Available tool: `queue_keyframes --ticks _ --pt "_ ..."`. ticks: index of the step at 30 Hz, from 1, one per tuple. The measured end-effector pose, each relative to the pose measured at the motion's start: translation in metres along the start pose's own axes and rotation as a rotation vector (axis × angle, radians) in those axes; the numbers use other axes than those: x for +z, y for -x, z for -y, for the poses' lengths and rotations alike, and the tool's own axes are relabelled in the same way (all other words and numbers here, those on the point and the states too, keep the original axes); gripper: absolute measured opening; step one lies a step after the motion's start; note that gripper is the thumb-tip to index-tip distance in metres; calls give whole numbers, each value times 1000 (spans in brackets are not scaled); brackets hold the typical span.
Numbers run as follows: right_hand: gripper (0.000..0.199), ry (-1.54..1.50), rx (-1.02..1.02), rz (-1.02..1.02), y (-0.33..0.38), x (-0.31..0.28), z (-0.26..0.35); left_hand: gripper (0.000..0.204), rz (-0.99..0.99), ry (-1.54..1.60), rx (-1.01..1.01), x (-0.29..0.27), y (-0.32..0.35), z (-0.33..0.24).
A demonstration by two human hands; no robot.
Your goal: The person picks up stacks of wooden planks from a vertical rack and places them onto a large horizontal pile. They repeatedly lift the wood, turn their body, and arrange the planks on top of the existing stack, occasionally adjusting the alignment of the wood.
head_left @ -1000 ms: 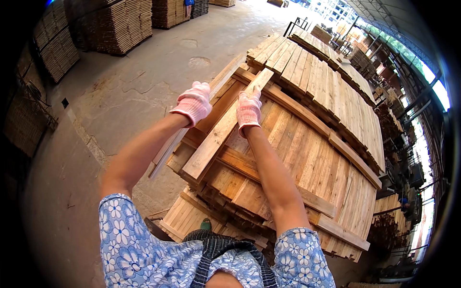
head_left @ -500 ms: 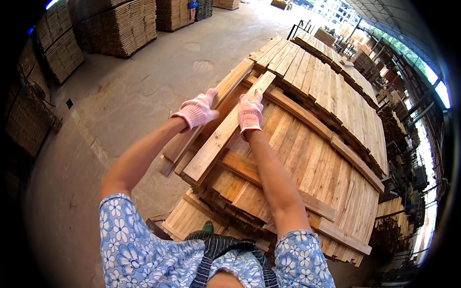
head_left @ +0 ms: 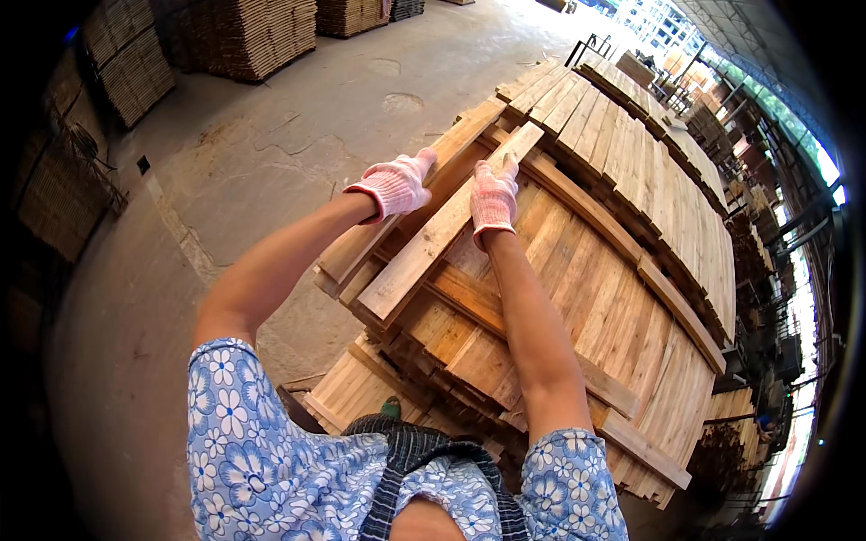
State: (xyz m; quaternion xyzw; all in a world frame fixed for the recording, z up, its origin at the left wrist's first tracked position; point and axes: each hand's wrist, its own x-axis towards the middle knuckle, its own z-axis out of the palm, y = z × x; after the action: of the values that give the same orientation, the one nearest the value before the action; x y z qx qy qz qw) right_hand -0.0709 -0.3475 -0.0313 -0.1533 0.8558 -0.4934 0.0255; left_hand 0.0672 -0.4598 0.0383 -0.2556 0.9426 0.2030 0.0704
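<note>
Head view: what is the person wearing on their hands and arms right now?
Both the left hand and the right hand wear knitted work gloves, pale pink with ribbed, darker pink cuffs at the wrist. The forearms are bare. Short sleeves of a blue shirt with white flower print end above the elbows.

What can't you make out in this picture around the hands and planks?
Head view only:
- Left hand fingertips: curled over the outer plank, so its grip is hidden.
- Right hand palm: faces down onto the inner plank.
- Pallet stack underside: covered by boards.
- Far racks: too small, bent at the rim.
</note>
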Motion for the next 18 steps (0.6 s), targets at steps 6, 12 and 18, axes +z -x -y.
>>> queue_keyframes --ticks 6,12,18 --pt "73 -48 -23 -2 -5 -1 -8 69 -22 37 24 -1 -10 0" --pt "74 -32 -2 20 -7 5 3 72 -283 220 -16 -2 -29 26" --pt "74 2 14 7 -19 42 12 67 -102 140 10 19 -33 12"
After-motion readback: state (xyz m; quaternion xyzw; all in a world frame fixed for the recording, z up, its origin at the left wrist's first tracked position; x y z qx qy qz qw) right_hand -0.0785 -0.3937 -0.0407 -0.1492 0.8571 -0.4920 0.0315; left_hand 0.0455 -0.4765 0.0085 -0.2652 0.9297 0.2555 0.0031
